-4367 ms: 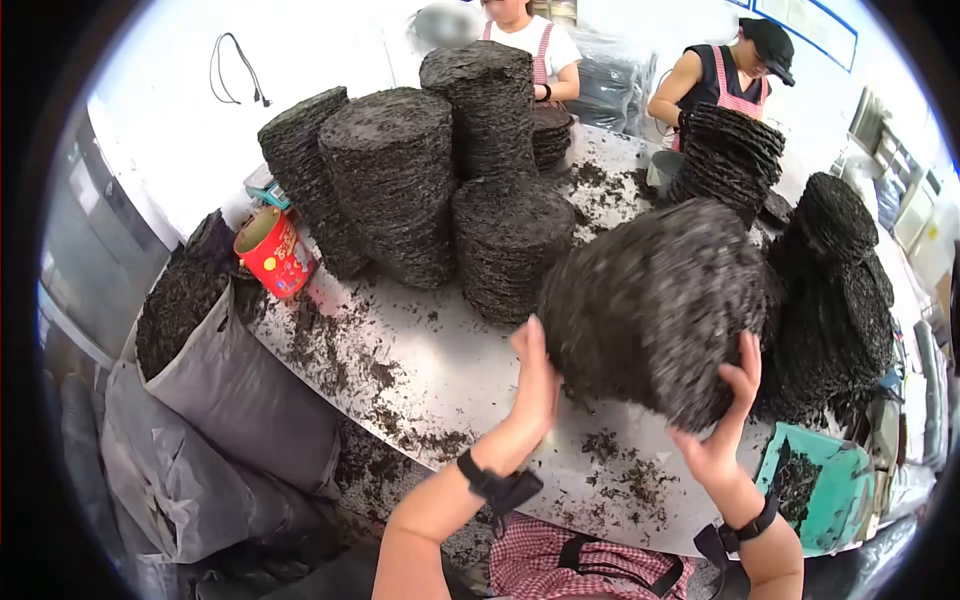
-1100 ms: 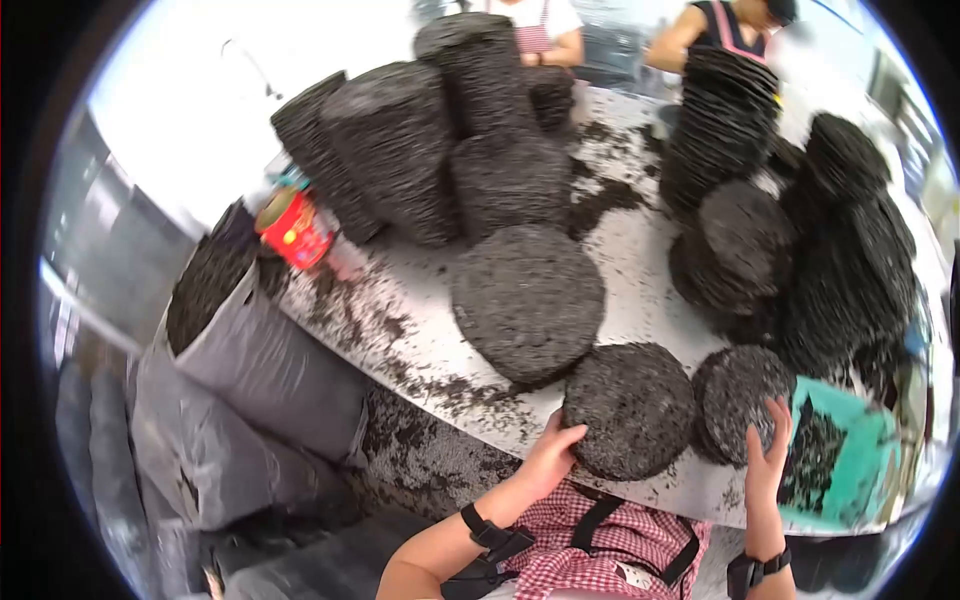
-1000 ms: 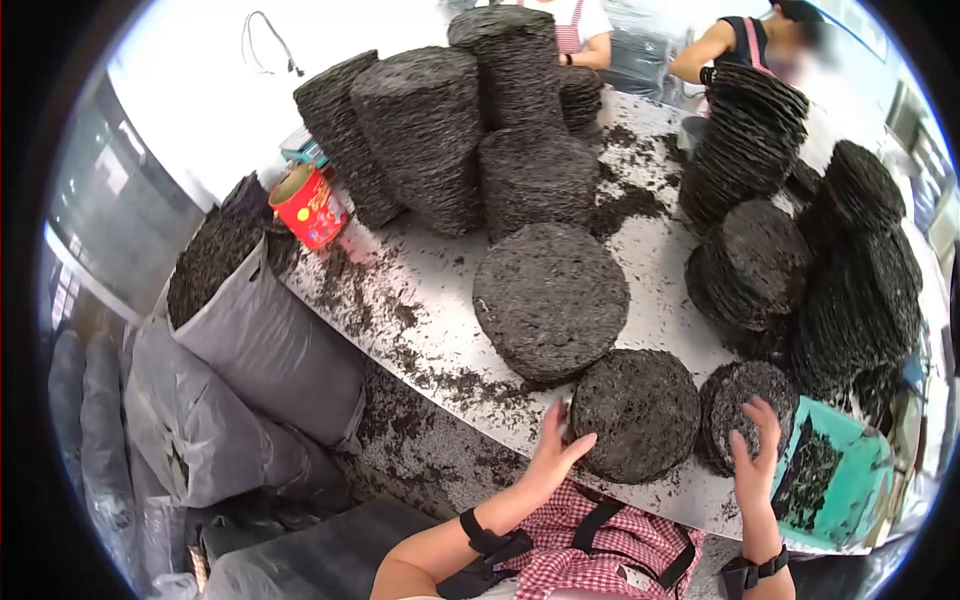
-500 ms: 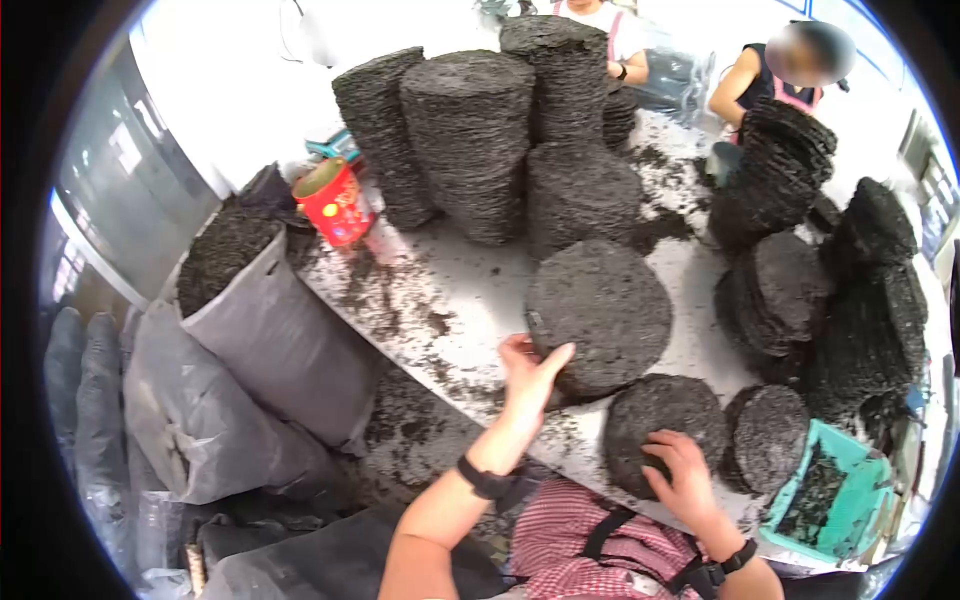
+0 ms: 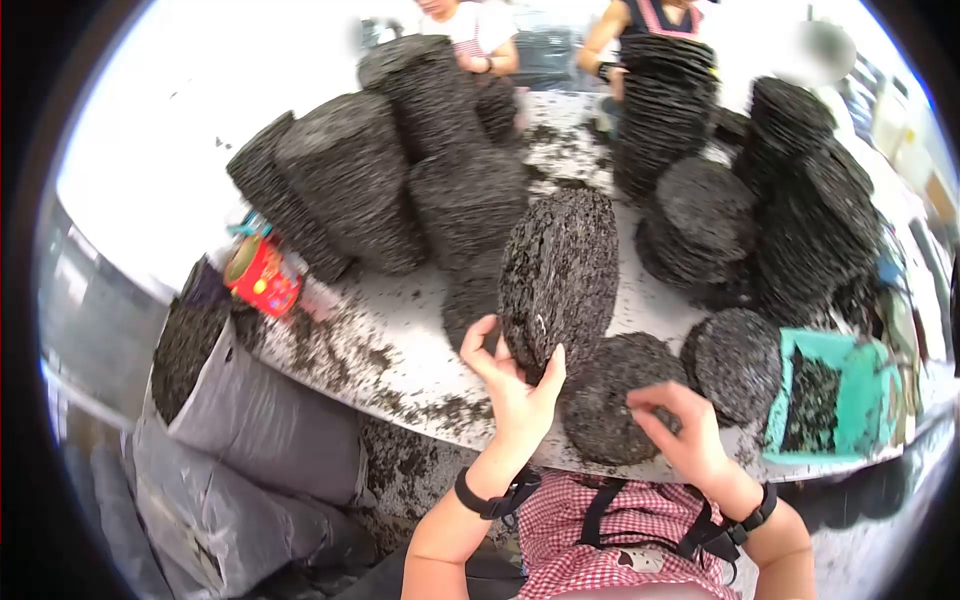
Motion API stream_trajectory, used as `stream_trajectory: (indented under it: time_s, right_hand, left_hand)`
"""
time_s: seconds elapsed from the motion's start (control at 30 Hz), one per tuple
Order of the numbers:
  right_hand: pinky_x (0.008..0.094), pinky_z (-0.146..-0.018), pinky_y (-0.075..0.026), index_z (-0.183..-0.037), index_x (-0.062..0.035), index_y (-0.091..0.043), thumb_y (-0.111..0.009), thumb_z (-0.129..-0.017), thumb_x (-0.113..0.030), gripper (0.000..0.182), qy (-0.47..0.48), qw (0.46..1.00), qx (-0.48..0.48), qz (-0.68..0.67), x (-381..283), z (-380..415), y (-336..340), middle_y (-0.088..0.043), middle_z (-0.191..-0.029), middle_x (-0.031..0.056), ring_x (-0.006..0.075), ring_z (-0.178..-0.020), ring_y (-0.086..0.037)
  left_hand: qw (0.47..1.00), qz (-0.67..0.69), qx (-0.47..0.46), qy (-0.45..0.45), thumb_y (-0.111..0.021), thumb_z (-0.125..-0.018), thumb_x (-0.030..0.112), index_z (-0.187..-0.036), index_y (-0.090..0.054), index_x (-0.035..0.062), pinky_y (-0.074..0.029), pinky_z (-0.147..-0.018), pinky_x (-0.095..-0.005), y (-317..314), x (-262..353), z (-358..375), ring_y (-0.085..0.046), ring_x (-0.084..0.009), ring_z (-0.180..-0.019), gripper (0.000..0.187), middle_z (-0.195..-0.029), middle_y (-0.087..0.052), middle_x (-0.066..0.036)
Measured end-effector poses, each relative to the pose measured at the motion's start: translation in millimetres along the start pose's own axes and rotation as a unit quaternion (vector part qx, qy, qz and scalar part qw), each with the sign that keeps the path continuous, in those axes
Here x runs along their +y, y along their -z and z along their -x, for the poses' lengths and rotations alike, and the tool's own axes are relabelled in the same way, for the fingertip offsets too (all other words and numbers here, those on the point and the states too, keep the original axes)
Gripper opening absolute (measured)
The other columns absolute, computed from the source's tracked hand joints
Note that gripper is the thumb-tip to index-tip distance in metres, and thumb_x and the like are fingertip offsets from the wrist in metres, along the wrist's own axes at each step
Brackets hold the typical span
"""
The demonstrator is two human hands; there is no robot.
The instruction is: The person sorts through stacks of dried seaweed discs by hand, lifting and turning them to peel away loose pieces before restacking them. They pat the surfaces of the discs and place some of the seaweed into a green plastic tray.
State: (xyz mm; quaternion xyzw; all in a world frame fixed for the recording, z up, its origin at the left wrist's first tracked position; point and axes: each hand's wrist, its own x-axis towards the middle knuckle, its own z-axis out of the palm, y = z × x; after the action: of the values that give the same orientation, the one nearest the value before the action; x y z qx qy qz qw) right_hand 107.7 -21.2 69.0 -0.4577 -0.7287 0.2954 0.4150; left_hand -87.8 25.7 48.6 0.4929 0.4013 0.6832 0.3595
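My left hand (image 5: 515, 385) grips the lower edge of a thick bundle of dark round seaweed discs (image 5: 558, 278), tipped up on edge above a remaining low pile (image 5: 470, 305) on the white table (image 5: 385, 320). My right hand (image 5: 682, 432) rests with bent fingers on a smaller round stack (image 5: 612, 385) near the table's front edge. Another small stack (image 5: 733, 360) lies just to its right.
Tall stacks of discs (image 5: 345, 190) crowd the back and right side (image 5: 805, 215) of the table. A red can (image 5: 258, 275) stands at the left, a grey sack of loose flakes (image 5: 215, 395) below it, a teal tray (image 5: 830, 395) at the right. Two people (image 5: 470, 30) work at the far side.
My left hand has taken the big flat stack by its edge and tilted the upper discs upright. My right hand has stayed on the small front stack, fingers now curled.
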Motion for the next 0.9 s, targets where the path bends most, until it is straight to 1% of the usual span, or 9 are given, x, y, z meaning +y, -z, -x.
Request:
stream_trajectory:
  time_s: [0.1, 0.17, 0.23, 0.43, 0.6, 0.7, 0.8, 0.83, 0.9]
  right_hand:
    - [0.0284, -0.068, -0.05, -0.093, -0.0002, -0.067, -0.067, -0.078, -0.002, 0.014, -0.014, 0.994, 0.095, -0.053, -24, -12, 21, -0.065, -0.084, 0.0096, 0.0189, -0.077, -0.064]
    - [0.0283, -0.067, -0.05, -0.091, 0.0, -0.067, -0.068, -0.079, -0.003, 0.013, -0.008, 0.99, 0.125, -0.066, -26, -18, 28, -0.065, -0.082, 0.0089, 0.0173, -0.074, -0.064]
    - [0.0277, -0.066, -0.049, -0.088, 0.0, -0.067, -0.07, -0.078, -0.005, 0.012, -0.03, 0.986, 0.14, -0.083, -18, -19, 28, -0.065, -0.08, 0.0081, 0.0165, -0.072, -0.063]
    - [0.0244, -0.063, -0.048, -0.086, 0.0006, -0.064, -0.065, -0.081, -0.006, 0.008, -0.099, 0.976, 0.131, -0.143, -2, -11, 41, -0.063, -0.076, 0.005, 0.0096, -0.067, -0.059]
    - [0.0217, -0.064, -0.046, -0.089, -0.0001, -0.06, -0.062, -0.085, -0.007, 0.008, -0.12, 0.941, 0.11, -0.298, 14, -7, 43, -0.06, -0.079, 0.0003, 0.0043, -0.07, -0.055]
    - [0.0216, -0.067, -0.044, -0.09, -0.0012, -0.059, -0.062, -0.087, -0.007, 0.007, -0.14, 0.883, 0.086, -0.44, 18, -2, 48, -0.058, -0.08, 0.0003, 0.0061, -0.072, -0.054]
    - [0.0226, -0.068, -0.043, -0.091, -0.0021, -0.06, -0.061, -0.087, -0.007, 0.006, -0.15, 0.857, 0.068, -0.488, 17, 7, 60, -0.057, -0.078, 0.0012, 0.0083, -0.073, -0.053]
    - [0.0245, -0.067, -0.044, -0.09, -0.0021, -0.06, -0.059, -0.087, -0.007, 0.005, -0.167, 0.843, 0.105, -0.5, 17, 12, 62, -0.057, -0.078, 0.0019, 0.0101, -0.071, -0.054]
    - [0.0234, -0.064, -0.042, -0.085, -0.0028, -0.058, -0.055, -0.087, -0.007, 0.006, -0.214, 0.866, 0.163, -0.421, 30, 28, 81, -0.058, -0.078, 0.0023, 0.0095, -0.068, -0.054]
  left_hand:
    - [0.996, 0.013, -0.089, 0.024, -0.06, -0.08, -0.009, -0.141, -0.012, 0.0081, -0.045, -0.091, -0.0298, -32, 16, 15, -0.052, -0.019, -0.11, 0.079, -0.126, -0.045, -0.016]
    - [0.99, -0.055, -0.127, 0.033, -0.06, -0.083, -0.005, -0.138, -0.022, -0.0008, -0.046, -0.088, -0.0279, -47, 7, 27, -0.055, -0.0174, -0.106, 0.067, -0.121, -0.051, -0.014]
    - [0.983, -0.099, -0.156, 0.018, -0.063, -0.08, 0.0, -0.134, -0.034, -0.0014, -0.048, -0.086, -0.0328, -59, 2, 35, -0.06, -0.0223, -0.103, 0.061, -0.115, -0.057, -0.017]
    - [0.973, -0.156, -0.168, -0.017, -0.065, -0.077, 0.0, -0.131, -0.037, -0.0023, -0.049, -0.085, -0.0352, -75, -9, 39, -0.062, -0.0254, -0.1, 0.06, -0.111, -0.059, -0.018]
    - [0.979, -0.024, -0.184, 0.079, -0.06, -0.083, -0.005, -0.134, -0.03, -0.0046, -0.046, -0.09, -0.0294, -90, -4, 42, -0.057, -0.0171, -0.104, 0.059, -0.116, -0.055, -0.013]
    - [0.975, 0.037, -0.18, 0.123, -0.059, -0.083, -0.005, -0.133, -0.03, -0.0049, -0.045, -0.092, -0.0297, -95, -3, 40, -0.055, -0.0172, -0.106, 0.058, -0.119, -0.053, -0.012]
    - [0.967, 0.114, -0.162, 0.161, -0.06, -0.084, -0.004, -0.133, -0.03, -0.0045, -0.041, -0.096, -0.0306, -95, -6, 34, -0.051, -0.0173, -0.111, 0.058, -0.122, -0.051, -0.012]
    - [0.965, 0.114, -0.153, 0.18, -0.061, -0.083, -0.004, -0.136, -0.025, -0.0047, -0.039, -0.098, -0.0311, -93, -6, 33, -0.048, -0.0184, -0.115, 0.064, -0.127, -0.047, -0.013]
    - [0.961, 0.113, -0.132, 0.217, -0.063, -0.081, -0.003, -0.142, -0.014, -0.0051, -0.035, -0.103, -0.0322, -88, -4, 31, -0.042, -0.0205, -0.123, 0.078, -0.135, -0.04, -0.015]
